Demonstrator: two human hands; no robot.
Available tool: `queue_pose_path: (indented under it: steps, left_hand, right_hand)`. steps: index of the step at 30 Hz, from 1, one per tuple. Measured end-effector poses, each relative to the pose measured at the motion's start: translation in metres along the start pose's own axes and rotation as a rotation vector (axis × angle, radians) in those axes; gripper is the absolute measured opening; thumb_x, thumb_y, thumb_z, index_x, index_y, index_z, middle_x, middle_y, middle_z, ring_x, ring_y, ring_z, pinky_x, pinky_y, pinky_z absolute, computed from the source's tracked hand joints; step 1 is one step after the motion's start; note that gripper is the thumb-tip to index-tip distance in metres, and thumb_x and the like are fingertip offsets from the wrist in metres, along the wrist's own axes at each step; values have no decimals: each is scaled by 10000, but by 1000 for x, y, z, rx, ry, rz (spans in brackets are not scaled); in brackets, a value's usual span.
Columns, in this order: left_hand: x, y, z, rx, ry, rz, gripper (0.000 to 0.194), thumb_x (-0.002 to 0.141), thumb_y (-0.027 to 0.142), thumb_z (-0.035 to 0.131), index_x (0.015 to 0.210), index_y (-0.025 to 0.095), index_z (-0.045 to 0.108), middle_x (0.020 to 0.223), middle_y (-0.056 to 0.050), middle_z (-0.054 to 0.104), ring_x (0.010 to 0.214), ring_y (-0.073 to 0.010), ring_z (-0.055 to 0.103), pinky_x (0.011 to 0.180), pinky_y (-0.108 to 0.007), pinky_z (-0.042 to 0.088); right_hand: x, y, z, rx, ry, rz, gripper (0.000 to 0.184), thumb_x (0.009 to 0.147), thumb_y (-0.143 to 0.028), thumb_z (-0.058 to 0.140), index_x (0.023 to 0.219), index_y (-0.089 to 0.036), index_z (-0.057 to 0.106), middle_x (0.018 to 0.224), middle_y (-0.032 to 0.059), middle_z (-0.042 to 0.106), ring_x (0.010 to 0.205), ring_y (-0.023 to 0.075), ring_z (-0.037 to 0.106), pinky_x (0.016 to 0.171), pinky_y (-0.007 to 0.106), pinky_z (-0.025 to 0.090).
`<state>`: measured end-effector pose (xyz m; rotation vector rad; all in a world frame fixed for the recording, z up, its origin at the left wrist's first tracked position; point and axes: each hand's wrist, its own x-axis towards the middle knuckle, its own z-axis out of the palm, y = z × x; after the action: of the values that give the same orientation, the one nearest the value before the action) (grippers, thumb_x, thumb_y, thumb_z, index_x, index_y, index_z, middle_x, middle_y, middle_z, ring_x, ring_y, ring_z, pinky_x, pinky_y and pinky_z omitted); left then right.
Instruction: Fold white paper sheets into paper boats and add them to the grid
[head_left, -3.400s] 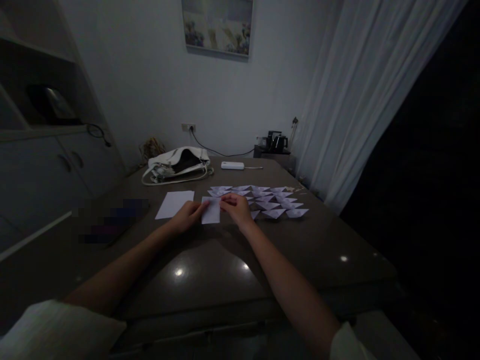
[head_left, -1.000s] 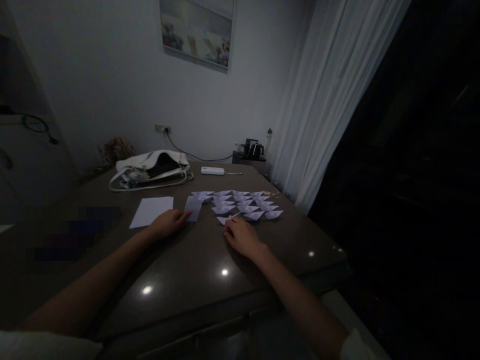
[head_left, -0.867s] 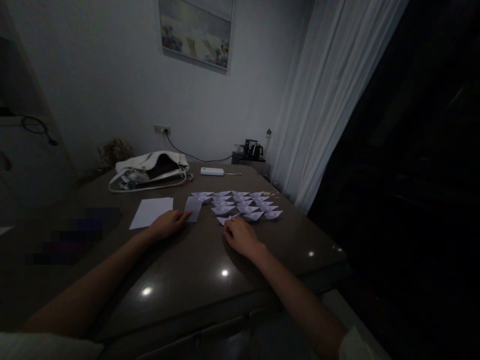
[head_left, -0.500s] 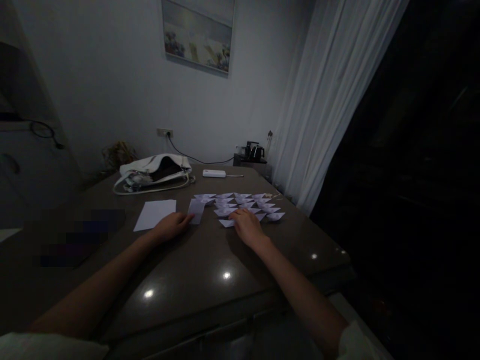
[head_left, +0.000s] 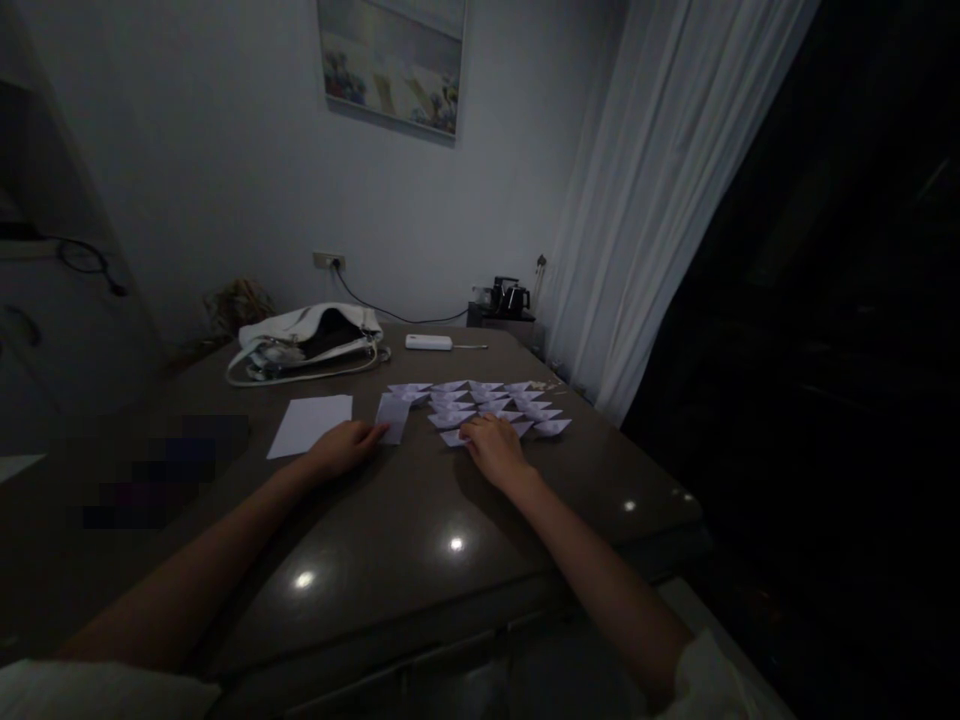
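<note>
Two hands on table (head_left: 420, 520). Left hand (head_left: 341, 448) lies flat, fingers loose, fingertips touching near edge of folded paper (head_left: 392, 417). Right hand (head_left: 493, 450) open, palm down, fingertips on near row of paper boats (head_left: 487, 405). Blank sheet (head_left: 311, 424) left of folded paper. White bag (head_left: 311, 340) and white box (head_left: 429, 342) at far side.

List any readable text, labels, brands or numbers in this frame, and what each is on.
None readable.
Wall picture: painted image, no lettering seen.
White device on the table: no legible marking.
Folded paper pieces, paper under the left hand, flat sheet: blank.
Blurred patch at the table's left: unreadable.
</note>
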<state>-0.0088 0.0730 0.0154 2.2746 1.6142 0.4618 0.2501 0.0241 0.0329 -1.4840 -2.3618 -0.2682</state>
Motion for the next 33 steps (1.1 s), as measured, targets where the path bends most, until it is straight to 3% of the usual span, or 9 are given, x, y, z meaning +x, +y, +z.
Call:
queue_pose_path:
  steps: [11, 16, 18, 22, 25, 29, 33]
  left_hand:
    - [-1, 4, -1, -29, 13, -18, 507, 841, 536, 306, 529, 206, 532, 523, -69, 607, 536, -233, 592, 528, -290, 388]
    - [-2, 5, -2, -88, 89, 16, 521, 800, 596, 338, 488, 210, 497, 481, -51, 565, 491, -215, 551, 504, -284, 364]
    - [-5, 8, -4, -123, 146, 35, 551, 806, 628, 300, 486, 210, 465, 461, -36, 535, 468, -194, 517, 487, -276, 351]
    - [-12, 20, -10, -191, 232, 97, 613, 856, 637, 164, 491, 210, 411, 443, -6, 476, 442, -150, 466, 484, -253, 360]
    - [-17, 29, -8, -200, 213, 187, 611, 889, 587, 169, 489, 200, 421, 432, 6, 456, 423, -129, 453, 471, -233, 354]
    - [-22, 33, 4, -143, 194, 316, 518, 878, 508, 333, 482, 191, 435, 406, 27, 413, 379, -107, 402, 431, -225, 278]
    - [-32, 31, 18, -110, 259, 412, 485, 906, 404, 302, 493, 188, 438, 449, -3, 463, 409, -116, 448, 454, -233, 292]
  right_hand:
    - [6, -1, -2, -35, -9, -15, 227, 876, -112, 469, 956, -169, 674, 987, 91, 696, 1016, 263, 558, 841, 363, 372]
    - [-2, -20, -8, -22, 39, -38, 227, 887, -154, 479, 1055, -156, 631, 1021, 111, 677, 1042, 260, 548, 886, 368, 370]
    - [-1, -33, -5, 116, 83, -58, 231, 879, -185, 511, 1084, -160, 616, 1018, 100, 676, 1012, 243, 568, 876, 347, 390]
    - [25, -52, 6, 553, 155, 121, 461, 855, -370, 576, 1224, -101, 513, 1055, 129, 657, 899, 207, 609, 755, 298, 445]
    - [55, -51, 8, 853, 133, 174, 360, 866, -401, 545, 1061, -105, 603, 915, 79, 672, 757, 154, 600, 657, 247, 432]
    - [75, -40, -2, 913, 112, -111, 160, 783, -274, 654, 760, -115, 650, 718, 2, 627, 684, 119, 557, 626, 208, 383]
    - [67, -35, -16, 815, 32, -409, 135, 775, -268, 667, 798, -135, 659, 755, -1, 635, 725, 128, 568, 685, 217, 383]
